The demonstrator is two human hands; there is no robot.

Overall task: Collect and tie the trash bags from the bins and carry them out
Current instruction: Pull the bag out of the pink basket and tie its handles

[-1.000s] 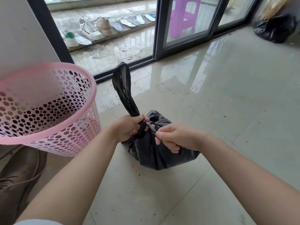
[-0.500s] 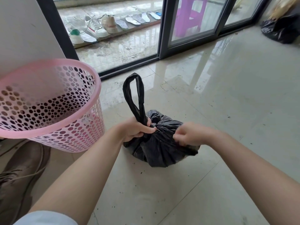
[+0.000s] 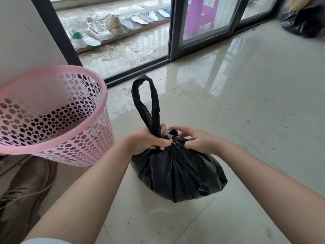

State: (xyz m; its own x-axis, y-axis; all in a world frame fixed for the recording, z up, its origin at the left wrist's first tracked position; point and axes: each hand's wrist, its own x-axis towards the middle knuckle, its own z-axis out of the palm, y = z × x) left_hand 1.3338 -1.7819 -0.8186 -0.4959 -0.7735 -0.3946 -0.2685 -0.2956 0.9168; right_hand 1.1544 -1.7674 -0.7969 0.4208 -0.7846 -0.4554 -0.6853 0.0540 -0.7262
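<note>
A full black trash bag (image 3: 177, 175) sits on the tiled floor in the middle of the head view. One handle loop (image 3: 146, 104) stands upright above its gathered neck. My left hand (image 3: 149, 140) grips the base of that loop. My right hand (image 3: 197, 140) is on the right side of the neck, its lower fingers curled into the plastic and its upper fingers reaching toward the knot. The other handle is hidden under my hands. A pink perforated bin (image 3: 52, 117) stands tilted to the left with no bag in it.
Another black trash bag (image 3: 304, 23) lies at the far right by the wall. A dark sliding glass door frame (image 3: 174, 32) runs across the back, with shoes (image 3: 98, 30), insoles and a purple stool (image 3: 202, 14) beyond. A brown shoe (image 3: 22, 196) lies at lower left.
The bag's neck was pulled tight between both hands, then my right hand came back toward the knot with its fingers loosened. The upright loop has widened. My left hand keeps its grip.
</note>
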